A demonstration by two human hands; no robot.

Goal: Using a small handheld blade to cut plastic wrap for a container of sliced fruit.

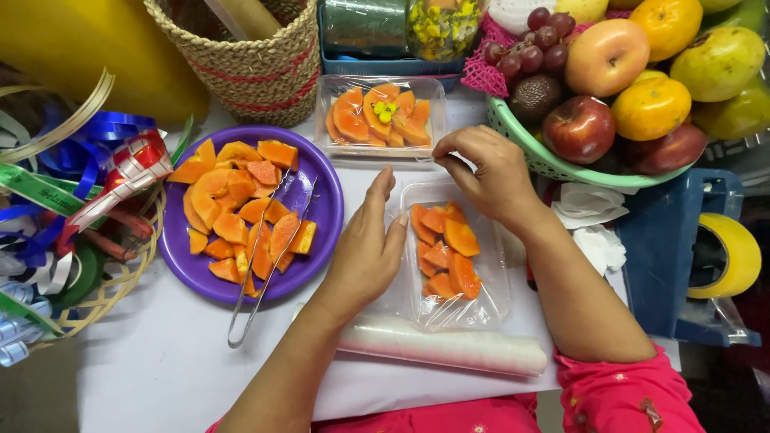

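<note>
Item: clear plastic tray [497, 265] of cut papaya pieces [445, 256], set on the white tabletop [160, 361] directly in front of me, between my two hands, with thin cling film drawn over it

Handling, as I judge it: tray light and thin-walled, likely to flex if squeezed; best taken by the rim or pressed along the sides, never over the fruit. Papaya soft, wet, easily bruised. Film slippery, clingy, tears and wrinkles readily; best held taut at its edges

My left hand [369, 248]: flat, fingers straight and together, edge of the palm laid along the tray's left side, pressing film down; it grips nothing

My right hand [485, 172]: arched over the tray's far edge, fingers curled down, pinching or tucking film there; I cannot tell how much it holds

Both forearms come in low from the near edge, right sleeve pink

Nearby: roll of cling film [449, 346] lying just beside the tray's near side; a second tray of papaya [381, 116], already covered, beyond; purple plate [321, 172] of papaya slices with metal tongs [261, 269] to my left; green fruit basket [553, 164] to the right
</note>
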